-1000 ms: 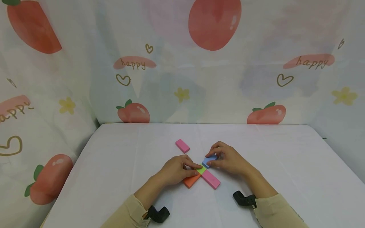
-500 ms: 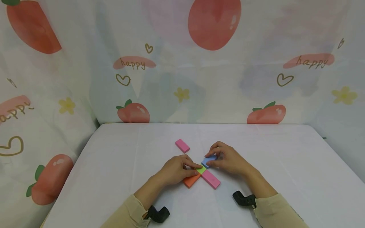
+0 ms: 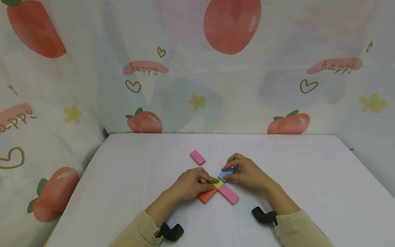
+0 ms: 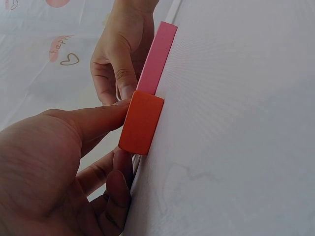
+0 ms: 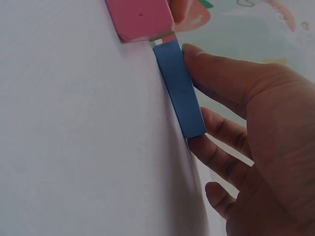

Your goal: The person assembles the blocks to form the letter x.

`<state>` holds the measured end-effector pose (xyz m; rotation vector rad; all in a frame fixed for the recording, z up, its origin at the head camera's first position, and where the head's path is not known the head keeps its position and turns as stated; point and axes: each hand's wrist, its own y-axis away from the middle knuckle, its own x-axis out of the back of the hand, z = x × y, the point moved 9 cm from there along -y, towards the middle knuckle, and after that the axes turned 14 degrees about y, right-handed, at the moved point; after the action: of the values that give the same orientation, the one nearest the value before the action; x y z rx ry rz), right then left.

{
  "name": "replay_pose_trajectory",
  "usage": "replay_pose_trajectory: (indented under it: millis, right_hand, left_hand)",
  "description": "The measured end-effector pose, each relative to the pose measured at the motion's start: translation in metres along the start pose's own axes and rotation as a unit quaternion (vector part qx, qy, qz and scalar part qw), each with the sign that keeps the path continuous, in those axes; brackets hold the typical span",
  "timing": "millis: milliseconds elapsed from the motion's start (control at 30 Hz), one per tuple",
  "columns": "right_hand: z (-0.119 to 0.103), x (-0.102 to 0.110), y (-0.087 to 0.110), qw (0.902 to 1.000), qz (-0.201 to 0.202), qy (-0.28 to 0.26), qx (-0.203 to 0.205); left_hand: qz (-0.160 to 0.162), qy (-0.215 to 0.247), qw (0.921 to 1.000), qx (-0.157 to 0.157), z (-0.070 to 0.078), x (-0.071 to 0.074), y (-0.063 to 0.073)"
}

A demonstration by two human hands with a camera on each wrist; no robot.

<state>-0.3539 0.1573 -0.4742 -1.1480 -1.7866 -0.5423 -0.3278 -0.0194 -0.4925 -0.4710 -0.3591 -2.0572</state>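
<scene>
An orange block (image 3: pixel 207 196), a small green block (image 3: pixel 218 184), a pink block (image 3: pixel 228 194) and a blue block (image 3: pixel 226 174) meet in a cross-like arrangement on the white table. My left hand (image 3: pixel 192 184) holds the orange block near the green one, thumb on top and index fingertip at the green block's edge; the left wrist view shows the orange block (image 4: pixel 141 123) end-on. My right hand (image 3: pixel 248 172) pinches the blue block between thumb and fingers. In the right wrist view the blue block (image 5: pixel 179 91) points toward the pink block (image 5: pixel 140 18), with its inner end beside the green.
A second pink block (image 3: pixel 197 157) lies apart on the table, beyond the left hand. The white-covered table (image 3: pixel 139 164) ends at a fruit-printed curtain (image 3: pixel 231 85) behind it. Black wrist devices (image 3: pixel 171 232) show at both sleeves.
Over the last second both hands stay almost still. The blue block has shifted very slightly toward the green block.
</scene>
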Motion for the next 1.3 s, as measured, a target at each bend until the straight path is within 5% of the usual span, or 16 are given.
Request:
replay_pose_trajectory:
  millis: [1300]
  right_hand:
    - [-0.0031,-0.0011,0.0022,1.0000,-0.002,0.004,0.007]
  left_hand:
    - [-0.001,0.005,1.0000,-0.001,0.0038,0.0002,0.0032]
